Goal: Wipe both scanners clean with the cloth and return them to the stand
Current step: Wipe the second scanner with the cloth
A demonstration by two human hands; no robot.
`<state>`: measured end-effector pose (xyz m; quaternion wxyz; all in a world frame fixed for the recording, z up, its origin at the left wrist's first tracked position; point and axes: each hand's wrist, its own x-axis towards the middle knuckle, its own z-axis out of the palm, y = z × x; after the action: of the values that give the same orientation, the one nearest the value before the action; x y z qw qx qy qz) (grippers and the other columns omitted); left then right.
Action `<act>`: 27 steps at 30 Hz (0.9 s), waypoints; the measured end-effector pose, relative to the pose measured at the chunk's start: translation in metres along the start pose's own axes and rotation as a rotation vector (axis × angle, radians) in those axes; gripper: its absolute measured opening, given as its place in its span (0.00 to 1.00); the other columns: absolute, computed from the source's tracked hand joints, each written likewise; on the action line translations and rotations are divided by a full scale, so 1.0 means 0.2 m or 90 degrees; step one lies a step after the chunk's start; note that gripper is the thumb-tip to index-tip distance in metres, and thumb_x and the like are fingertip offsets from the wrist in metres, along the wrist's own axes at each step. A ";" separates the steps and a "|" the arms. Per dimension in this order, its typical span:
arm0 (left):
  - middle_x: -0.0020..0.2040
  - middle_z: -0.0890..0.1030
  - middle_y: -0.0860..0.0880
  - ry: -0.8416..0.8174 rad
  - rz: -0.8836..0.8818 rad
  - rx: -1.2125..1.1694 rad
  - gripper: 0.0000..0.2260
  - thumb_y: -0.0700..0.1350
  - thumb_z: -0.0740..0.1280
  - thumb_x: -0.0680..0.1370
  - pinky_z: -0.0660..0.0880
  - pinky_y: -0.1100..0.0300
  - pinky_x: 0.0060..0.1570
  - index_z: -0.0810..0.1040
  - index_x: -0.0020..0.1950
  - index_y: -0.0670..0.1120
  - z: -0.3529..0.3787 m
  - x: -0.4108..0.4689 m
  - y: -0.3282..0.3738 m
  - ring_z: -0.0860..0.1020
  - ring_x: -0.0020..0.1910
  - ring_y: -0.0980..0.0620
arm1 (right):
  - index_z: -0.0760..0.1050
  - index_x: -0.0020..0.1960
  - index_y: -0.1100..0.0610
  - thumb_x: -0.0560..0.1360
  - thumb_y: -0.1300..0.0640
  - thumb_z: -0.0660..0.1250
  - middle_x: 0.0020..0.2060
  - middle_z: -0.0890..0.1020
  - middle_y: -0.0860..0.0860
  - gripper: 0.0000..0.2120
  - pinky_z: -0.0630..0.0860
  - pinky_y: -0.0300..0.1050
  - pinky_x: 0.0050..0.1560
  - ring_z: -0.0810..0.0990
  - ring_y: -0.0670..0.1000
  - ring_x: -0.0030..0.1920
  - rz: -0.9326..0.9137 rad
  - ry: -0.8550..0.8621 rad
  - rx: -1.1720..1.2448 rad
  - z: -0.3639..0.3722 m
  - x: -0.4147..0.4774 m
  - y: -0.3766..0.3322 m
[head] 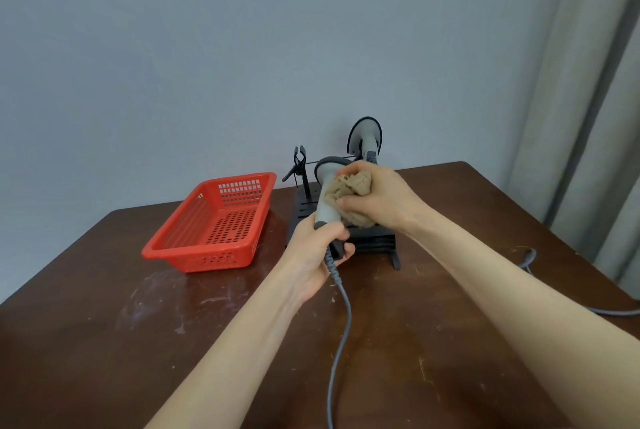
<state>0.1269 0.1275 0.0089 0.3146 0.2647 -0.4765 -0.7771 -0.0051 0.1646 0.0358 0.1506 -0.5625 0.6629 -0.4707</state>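
Left hand [311, 255] has the grey barcode scanner [327, 209] by the very bottom of its handle, fingers wrapped tight just where the cable [343, 324] comes out. That low hold looks deliberate to me, since it leaves the whole upper body bare for wiping. Right hand [377, 200] has the tan cloth [351, 186] bunched into a wad, fingers and thumb curled round it, pressing it to the side of the scanner just below the head. The scanner is up off the surface [104, 324], tilted with its head aimed at the wall, right over the black stand [381, 243], so it's a short trip home. The second scanner [367, 138] sits parked on the stand's right side. The left clip [299, 165] is vacant, presumably this one's slot. Whether the parked one has had its wipe, I can't tell. The red basket [214, 221] sits just left of the stand. The cable trails back across the surface and needs watching at re-docking, as it could drag or snag.
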 end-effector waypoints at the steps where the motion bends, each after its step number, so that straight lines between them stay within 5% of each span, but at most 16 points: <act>1: 0.41 0.69 0.46 0.004 0.007 0.018 0.11 0.26 0.58 0.74 0.70 0.63 0.30 0.70 0.46 0.41 0.00 0.00 0.00 0.68 0.34 0.54 | 0.77 0.52 0.52 0.70 0.60 0.71 0.47 0.81 0.49 0.12 0.74 0.42 0.50 0.78 0.49 0.50 0.018 0.052 -0.008 0.00 0.01 0.00; 4: 0.42 0.68 0.45 0.010 0.019 0.045 0.11 0.25 0.59 0.73 0.70 0.63 0.29 0.71 0.46 0.41 0.01 -0.01 0.00 0.67 0.35 0.54 | 0.77 0.44 0.52 0.71 0.61 0.70 0.41 0.81 0.48 0.05 0.71 0.39 0.43 0.78 0.49 0.46 0.028 0.110 0.022 0.01 0.01 0.01; 7: 0.40 0.71 0.46 -0.011 0.025 0.049 0.12 0.25 0.58 0.73 0.70 0.63 0.28 0.72 0.44 0.42 0.00 -0.01 0.01 0.69 0.33 0.54 | 0.78 0.40 0.53 0.70 0.62 0.70 0.37 0.82 0.48 0.05 0.75 0.40 0.45 0.80 0.47 0.41 -0.031 0.020 0.058 0.03 -0.05 -0.03; 10: 0.41 0.72 0.45 -0.004 0.029 0.069 0.12 0.25 0.58 0.73 0.70 0.63 0.29 0.71 0.44 0.42 -0.01 0.00 0.00 0.69 0.33 0.54 | 0.80 0.42 0.52 0.70 0.61 0.71 0.37 0.82 0.46 0.04 0.74 0.37 0.46 0.79 0.44 0.41 -0.057 -0.011 0.005 0.03 -0.06 -0.06; 16: 0.41 0.69 0.45 0.017 0.024 0.064 0.11 0.25 0.59 0.73 0.70 0.63 0.28 0.72 0.48 0.40 0.01 0.00 -0.04 0.67 0.33 0.53 | 0.79 0.49 0.55 0.72 0.56 0.70 0.43 0.82 0.50 0.07 0.77 0.47 0.50 0.79 0.51 0.49 0.015 0.118 -0.058 0.03 0.01 -0.05; 19: 0.38 0.71 0.46 0.016 0.030 0.061 0.11 0.25 0.59 0.73 0.69 0.63 0.27 0.72 0.44 0.41 0.00 0.00 -0.03 0.68 0.31 0.54 | 0.80 0.40 0.54 0.71 0.61 0.70 0.32 0.78 0.44 0.03 0.72 0.33 0.37 0.75 0.39 0.34 -0.048 -0.046 -0.002 0.02 -0.06 -0.08; 21: 0.36 0.71 0.47 0.024 0.029 0.059 0.12 0.25 0.59 0.73 0.69 0.63 0.27 0.70 0.43 0.42 -0.01 0.00 -0.03 0.69 0.31 0.54 | 0.76 0.32 0.51 0.70 0.63 0.70 0.27 0.77 0.43 0.11 0.71 0.32 0.34 0.73 0.39 0.29 -0.052 -0.105 0.007 0.02 -0.08 -0.09; 27: 0.41 0.71 0.45 0.028 0.017 0.034 0.11 0.25 0.59 0.74 0.70 0.64 0.28 0.72 0.48 0.40 0.01 -0.01 -0.05 0.68 0.33 0.53 | 0.80 0.46 0.57 0.72 0.53 0.69 0.42 0.83 0.50 0.08 0.76 0.49 0.48 0.78 0.52 0.47 0.011 0.088 -0.127 0.03 0.03 -0.08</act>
<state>0.1244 0.1336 0.0009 0.3277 0.2838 -0.4937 -0.7538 0.0072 0.1584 0.0464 0.0517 -0.5349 0.7201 -0.4389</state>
